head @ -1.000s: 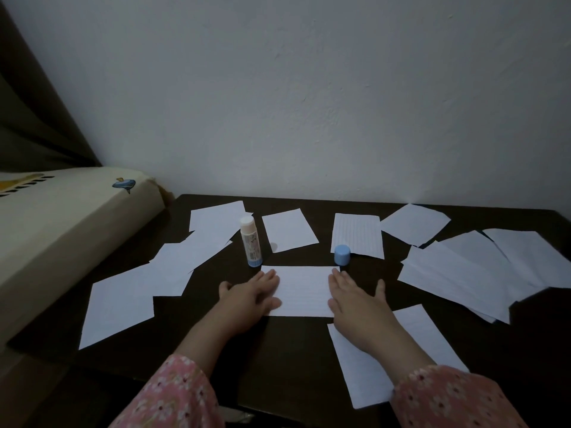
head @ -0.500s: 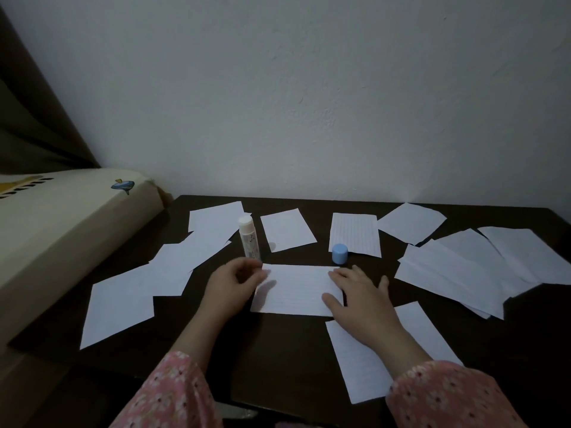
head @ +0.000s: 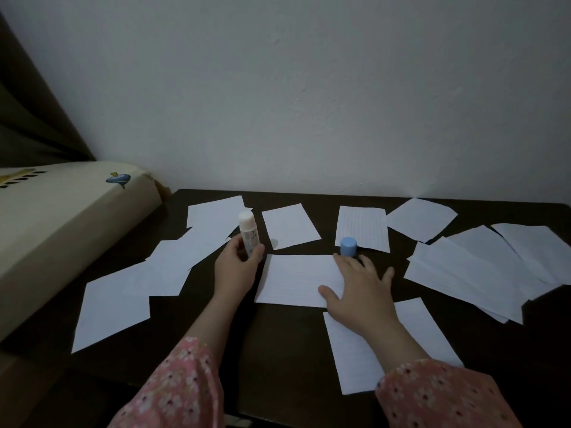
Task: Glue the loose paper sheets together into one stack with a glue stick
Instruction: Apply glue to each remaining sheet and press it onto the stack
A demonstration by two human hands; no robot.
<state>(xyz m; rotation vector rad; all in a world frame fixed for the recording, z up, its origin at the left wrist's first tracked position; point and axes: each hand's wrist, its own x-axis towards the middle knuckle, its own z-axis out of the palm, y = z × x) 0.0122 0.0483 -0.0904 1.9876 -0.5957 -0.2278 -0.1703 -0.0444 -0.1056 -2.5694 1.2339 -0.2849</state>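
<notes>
Paper lies scattered over most of the dark table, whose far edge runs flush along the white wall and whose left end butts against a cream mattress printed with a small blue fish-like figure. The middle sheet, faintly ruled, sits straight in front of the person. Their right hand lies flat on its right end, fingers spread and relaxed, gripping nothing. Their left hand is curled round the lower part of the glue stick, which stands upright just off the sheet's left corner with its white top uncovered. The stick's blue cap stands on its own at the sheet's far right corner, just beyond the right fingertips.

Bare dark wood shows in a strip along the near edge between the two pink floral sleeves, and in narrow gaps between the sheets further back. A ruled sheet lies behind the cap, a plain one beside it, and overlapping sheets crowd the right side almost to the table's edge. On the left, more overlapping sheets run out to the corner by the mattress. One near sheet lies under the right forearm.

The stick's label carries some dark marks, too small and dim to read. No other writing can be made out.
</notes>
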